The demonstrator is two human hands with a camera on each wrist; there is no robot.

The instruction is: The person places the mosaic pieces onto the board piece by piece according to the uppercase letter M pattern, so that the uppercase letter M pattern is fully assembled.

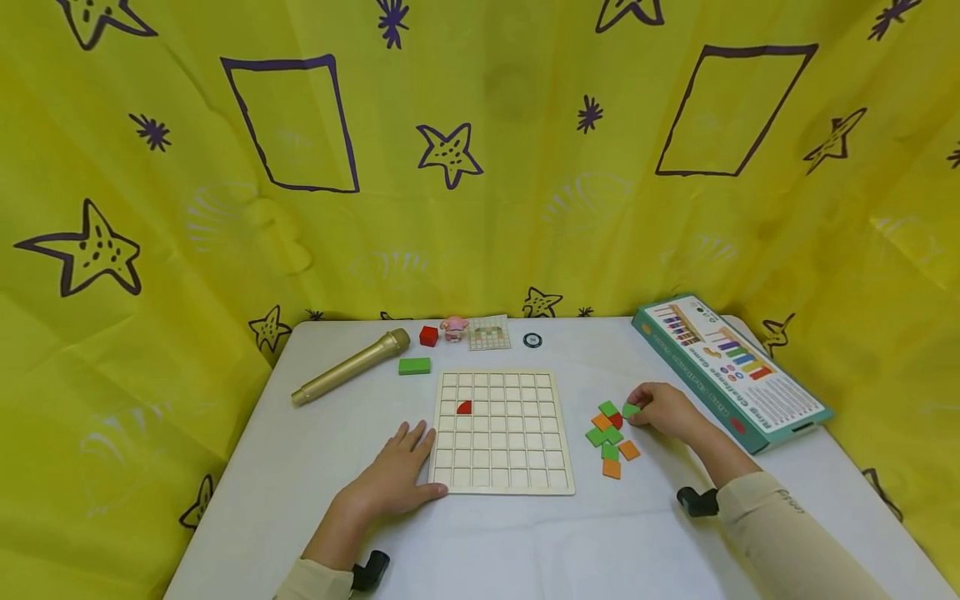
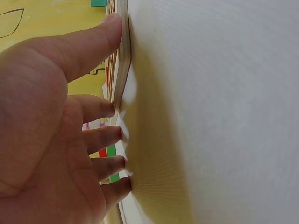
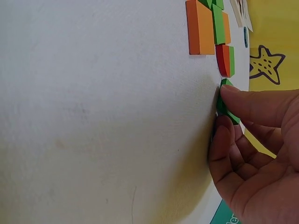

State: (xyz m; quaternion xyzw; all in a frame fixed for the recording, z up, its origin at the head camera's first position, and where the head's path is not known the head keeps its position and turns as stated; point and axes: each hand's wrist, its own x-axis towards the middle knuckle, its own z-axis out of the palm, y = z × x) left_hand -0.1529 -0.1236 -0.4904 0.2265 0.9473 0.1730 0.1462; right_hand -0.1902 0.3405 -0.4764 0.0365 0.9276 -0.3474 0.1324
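A pale wooden grid board (image 1: 500, 433) lies at the middle of the table, with one red quarter-round tile (image 1: 465, 407) in a cell at its upper left. My left hand (image 1: 397, 475) rests spread at the board's left edge, its thumb at the near corner, as the left wrist view also shows. To the right of the board is a loose group of green, orange and red tiles, among them an orange tile (image 1: 612, 469). At the far side of that group, my right hand (image 1: 667, 410) pinches a green tile (image 3: 227, 102) between thumb and fingers, low over the white tabletop.
Behind the board lie a gold microphone (image 1: 351, 367), a green block (image 1: 414, 366), a red cube (image 1: 428, 336), a pink figurine (image 1: 454, 327), a patterned card (image 1: 489, 332) and a dark round token (image 1: 532, 340). A teal game box (image 1: 731, 371) lies at the right, beyond my right hand.
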